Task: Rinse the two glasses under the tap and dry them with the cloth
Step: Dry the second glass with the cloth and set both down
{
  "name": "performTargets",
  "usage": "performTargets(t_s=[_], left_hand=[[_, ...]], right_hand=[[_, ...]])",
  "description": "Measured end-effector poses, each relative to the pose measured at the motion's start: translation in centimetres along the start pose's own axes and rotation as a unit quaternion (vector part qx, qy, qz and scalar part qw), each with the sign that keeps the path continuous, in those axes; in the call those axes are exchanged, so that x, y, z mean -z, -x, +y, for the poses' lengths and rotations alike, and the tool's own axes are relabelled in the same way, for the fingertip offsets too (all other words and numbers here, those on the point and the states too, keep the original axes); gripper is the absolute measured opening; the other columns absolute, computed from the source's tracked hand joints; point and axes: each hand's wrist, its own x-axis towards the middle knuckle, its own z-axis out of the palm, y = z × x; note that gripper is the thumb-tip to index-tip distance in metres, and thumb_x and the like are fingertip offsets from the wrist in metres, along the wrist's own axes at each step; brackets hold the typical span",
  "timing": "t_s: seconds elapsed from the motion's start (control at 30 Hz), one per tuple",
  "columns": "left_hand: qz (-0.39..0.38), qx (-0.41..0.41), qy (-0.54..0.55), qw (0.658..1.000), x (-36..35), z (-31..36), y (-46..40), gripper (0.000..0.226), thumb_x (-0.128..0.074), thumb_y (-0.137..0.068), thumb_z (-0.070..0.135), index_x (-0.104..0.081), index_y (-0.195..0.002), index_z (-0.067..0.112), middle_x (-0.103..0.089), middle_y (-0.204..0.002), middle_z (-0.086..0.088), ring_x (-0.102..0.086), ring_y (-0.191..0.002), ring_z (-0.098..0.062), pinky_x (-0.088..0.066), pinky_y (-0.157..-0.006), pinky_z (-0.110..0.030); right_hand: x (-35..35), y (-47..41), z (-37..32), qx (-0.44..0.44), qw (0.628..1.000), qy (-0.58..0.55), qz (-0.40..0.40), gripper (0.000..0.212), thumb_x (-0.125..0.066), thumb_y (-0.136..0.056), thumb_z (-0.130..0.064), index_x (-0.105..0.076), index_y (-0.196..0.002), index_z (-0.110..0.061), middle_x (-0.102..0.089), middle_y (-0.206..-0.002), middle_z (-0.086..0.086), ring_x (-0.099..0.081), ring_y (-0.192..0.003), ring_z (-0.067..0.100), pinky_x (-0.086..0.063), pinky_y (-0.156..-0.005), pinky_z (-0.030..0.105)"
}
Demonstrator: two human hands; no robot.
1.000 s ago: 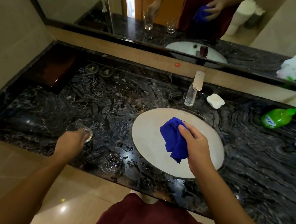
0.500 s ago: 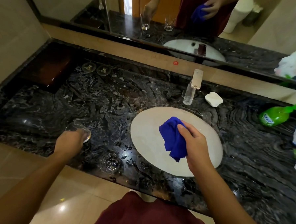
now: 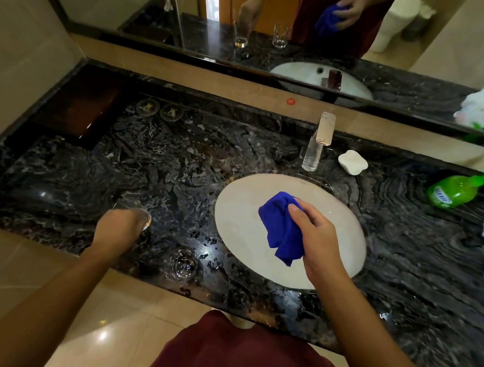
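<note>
- Two glasses are out on the dark stone counter (image 3: 400, 247), both left of the white sink (image 3: 233, 211).
- One glass (image 3: 142, 217) sits at the middle left of the frame. The left hand (image 3: 118, 227) is wrapped around it from above, so only its rim and part of its side show.
- The other glass (image 3: 183, 264) stands alone, lower down near the front edge of the counter. Nothing touches it. It is clear with a thick, sparkly bottom.
- The right hand (image 3: 316, 237) is closed around a bunched-up blue cloth (image 3: 280, 227) and holds it over the sink in the middle of the frame.
- No water comes from the tap (image 3: 320, 139) at the upper right of the sink.
- Water drops lie on the counter near the glasses, so the rinsing looks done.
- It is hard to tell if either glass is dry yet. The drying looks like the part that is left or almost over.
</note>
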Motion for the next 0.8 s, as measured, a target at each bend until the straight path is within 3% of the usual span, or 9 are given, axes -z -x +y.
performTargets(t_s=[0.17, 0.27, 0.37, 0.53, 0.7, 0.8], left_hand=[[0.035, 0.01, 0.005, 0.999, 1.2, 0.9, 0.6, 0.017, -0.079, -0.09, 0.024, -0.075, -0.079, 0.012, -0.073, -0.077, -0.014, -0.071, -0.074, -0.039, -0.052, -0.071, -0.045], [0.112, 0.007, 0.012, 0.994, 1.8, 1.6, 1.6, 0.02, -0.076, -0.09, 0.023, -0.074, -0.1, 0.006, -0.07, -0.112, -0.019, -0.065, -0.108, -0.043, -0.043, -0.093, -0.057], [0.128, -0.027, 0.07, 0.989, 2.5, 2.5, 2.7, 0.041, -0.062, -0.088, 0.032, -0.072, -0.112, 0.0, -0.065, -0.124, -0.023, -0.06, -0.118, -0.047, -0.047, -0.096, -0.061], [0.026, -0.078, 0.191, 0.978, 2.3, 5.2, 6.2, 0.062, -0.046, -0.094, 0.057, -0.068, -0.126, 0.009, -0.063, -0.135, -0.013, -0.054, -0.129, -0.031, -0.041, -0.109, -0.045], [-0.089, -0.078, 0.247, 0.962, -0.6, 6.1, 9.2, 0.09, -0.053, -0.082, 0.083, -0.047, -0.151, 0.024, -0.049, -0.153, 0.001, -0.044, -0.14, -0.016, -0.035, -0.115, -0.036], [-0.115, -0.086, 0.265, 0.954, -2.6, 6.2, 10.4, 0.105, -0.059, -0.073, 0.089, -0.035, -0.156, 0.029, -0.044, -0.156, 0.005, -0.043, -0.14, -0.012, -0.033, -0.116, -0.03]], right_hand=[[0.0, 0.0, 0.1, -0.002, 1.0, -0.003, 0.002, 0.017, -0.069, -0.101, -0.029, -0.08, -0.103, -0.041, -0.078, -0.111, -0.015, -0.072, -0.109, 0.021, -0.063, -0.088, 0.041], [0.2, 0.2, 0.1, -0.001, 1.0, -0.013, 0.002, 0.018, -0.069, -0.101, -0.029, -0.081, -0.102, -0.042, -0.078, -0.111, -0.014, -0.073, -0.108, 0.021, -0.063, -0.088, 0.041], [0.3, 0.3, 0.2, -0.002, 1.0, -0.017, 0.005, 0.017, -0.069, -0.101, -0.029, -0.081, -0.102, -0.041, -0.078, -0.112, -0.01, -0.072, -0.11, 0.023, -0.062, -0.092, 0.045], [0.2, 0.4, 0.2, -0.013, 1.0, -0.027, 0.007, 0.017, -0.069, -0.101, -0.027, -0.081, -0.103, -0.038, -0.079, -0.112, -0.008, -0.073, -0.108, 0.023, -0.062, -0.089, 0.043], [-0.2, 0.6, 0.4, -0.018, 0.999, -0.031, -0.003, 0.017, -0.068, -0.101, -0.026, -0.081, -0.102, -0.037, -0.079, -0.112, -0.007, -0.075, -0.105, 0.021, -0.062, -0.081, 0.034], [-0.3, 0.8, 0.5, -0.018, 0.999, -0.029, -0.007, 0.017, -0.068, -0.101, -0.026, -0.081, -0.102, -0.037, -0.079, -0.112, -0.007, -0.075, -0.104, 0.02, -0.063, -0.081, 0.034]])
